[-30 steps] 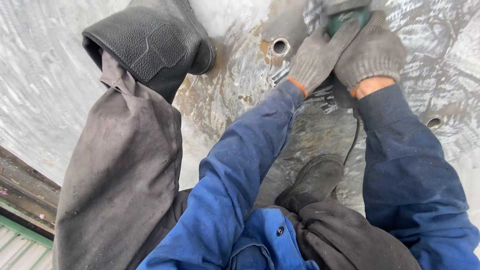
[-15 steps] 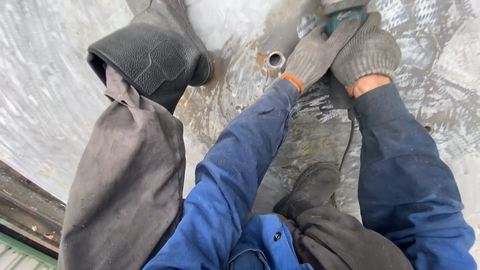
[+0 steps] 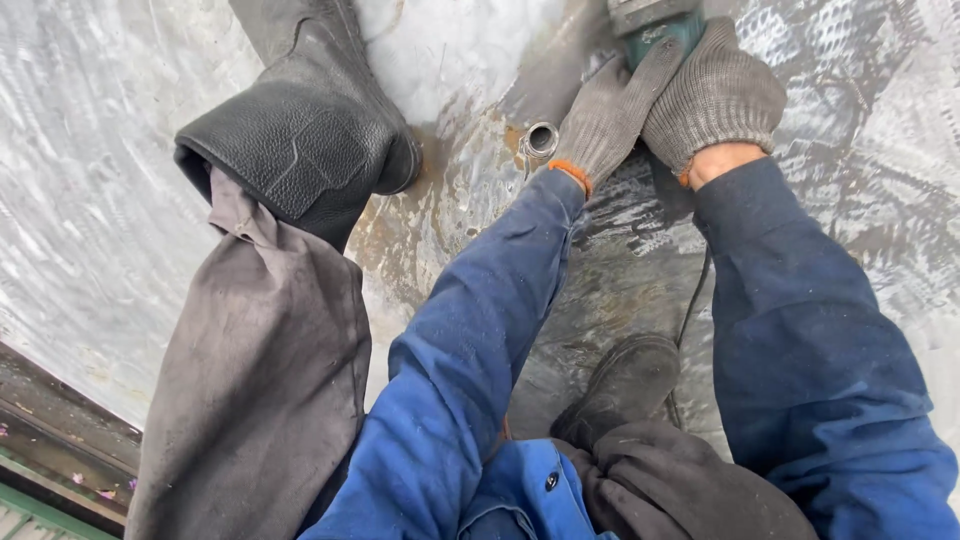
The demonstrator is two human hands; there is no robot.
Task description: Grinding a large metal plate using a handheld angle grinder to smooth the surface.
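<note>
Both my hands wear grey knit gloves and grip a green power tool (image 3: 660,25) at the top edge of the head view; only its body shows. My left hand (image 3: 610,115) wraps the tool from the left side, fingers laid along it. My right hand (image 3: 715,90) closes over it from the right. A black cord (image 3: 690,310) runs down from the tool between my arms. A short metal pipe stub (image 3: 540,138) sticks up from the scuffed metal surface (image 3: 90,200) just left of my left wrist.
My black boot (image 3: 300,140) stands on the metal at upper left, and my other boot (image 3: 625,385) sits lower centre. Rusty stains ring the pipe stub. A dark ledge and green strip (image 3: 50,470) border the surface at bottom left.
Both hands and the tool have slid toward the top of the view. The pipe stub and boots sit in nearly the same places; the view has tilted slightly.
</note>
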